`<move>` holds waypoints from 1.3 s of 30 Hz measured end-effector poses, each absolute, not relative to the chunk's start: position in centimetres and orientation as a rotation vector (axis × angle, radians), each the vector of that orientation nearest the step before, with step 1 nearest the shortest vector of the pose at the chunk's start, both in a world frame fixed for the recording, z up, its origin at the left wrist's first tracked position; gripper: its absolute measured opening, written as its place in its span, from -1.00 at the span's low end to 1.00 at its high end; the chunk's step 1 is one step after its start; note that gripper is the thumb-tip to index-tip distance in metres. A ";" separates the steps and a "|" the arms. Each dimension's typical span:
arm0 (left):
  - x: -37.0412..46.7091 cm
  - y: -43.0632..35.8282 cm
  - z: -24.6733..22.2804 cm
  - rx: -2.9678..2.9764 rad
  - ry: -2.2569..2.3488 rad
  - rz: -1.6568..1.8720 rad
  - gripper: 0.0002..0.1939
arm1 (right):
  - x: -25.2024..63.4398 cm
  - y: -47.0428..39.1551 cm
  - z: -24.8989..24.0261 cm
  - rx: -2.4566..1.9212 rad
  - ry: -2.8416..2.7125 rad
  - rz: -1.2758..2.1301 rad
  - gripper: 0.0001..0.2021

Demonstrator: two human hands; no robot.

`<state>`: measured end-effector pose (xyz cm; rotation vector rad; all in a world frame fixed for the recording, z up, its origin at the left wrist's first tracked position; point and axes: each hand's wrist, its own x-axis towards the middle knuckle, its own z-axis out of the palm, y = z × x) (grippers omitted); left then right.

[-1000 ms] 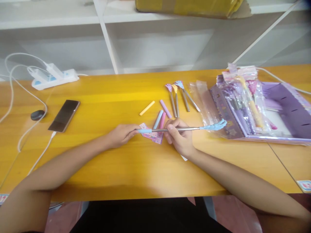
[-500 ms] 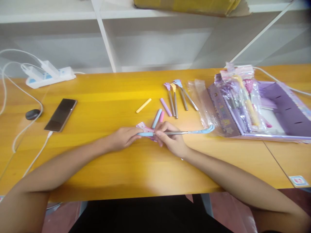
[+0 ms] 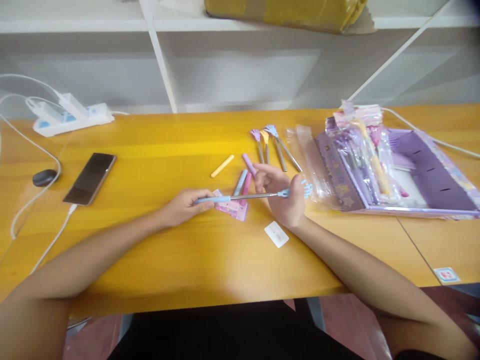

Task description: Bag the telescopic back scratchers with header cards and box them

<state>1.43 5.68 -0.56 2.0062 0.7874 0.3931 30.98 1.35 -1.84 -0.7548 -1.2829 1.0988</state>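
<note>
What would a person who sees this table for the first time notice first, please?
The eye would probably fall first on the light-blue stick with a hand-shaped head, mid-picture, its handle in the left hand and its head by the right hand. Next comes the open purple box on the right, with plastic-wrapped sticks at its left end, then the bulky yellow package at the top.

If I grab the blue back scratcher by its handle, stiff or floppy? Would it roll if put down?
Probably stiff: the blue back scratcher shows a straight metal rod with no visible sag. Likely light, given how slim it is. Set down, the rod might roll a little, but the wider, splayed head should check it.
</note>
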 end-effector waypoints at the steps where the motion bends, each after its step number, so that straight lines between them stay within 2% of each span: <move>1: 1.5 5.7 -0.5 2.002 0.798 0.387 -0.55 | 31.0 1.5 -1.9 -0.760 -1.278 1.077 -0.26; 17: 1.6 5.5 -1.4 2.137 0.749 0.331 -0.53 | 28.3 0.2 -2.2 -0.822 -1.337 1.238 -0.32; 24: 1.5 5.4 -1.5 2.086 0.733 0.372 -0.55 | 26.9 0.9 -2.7 -0.832 -1.357 1.214 -0.32; 39: 1.5 5.4 -0.4 1.994 0.796 0.454 -0.46 | 24.5 3.2 -1.5 -0.802 -1.466 1.194 -0.28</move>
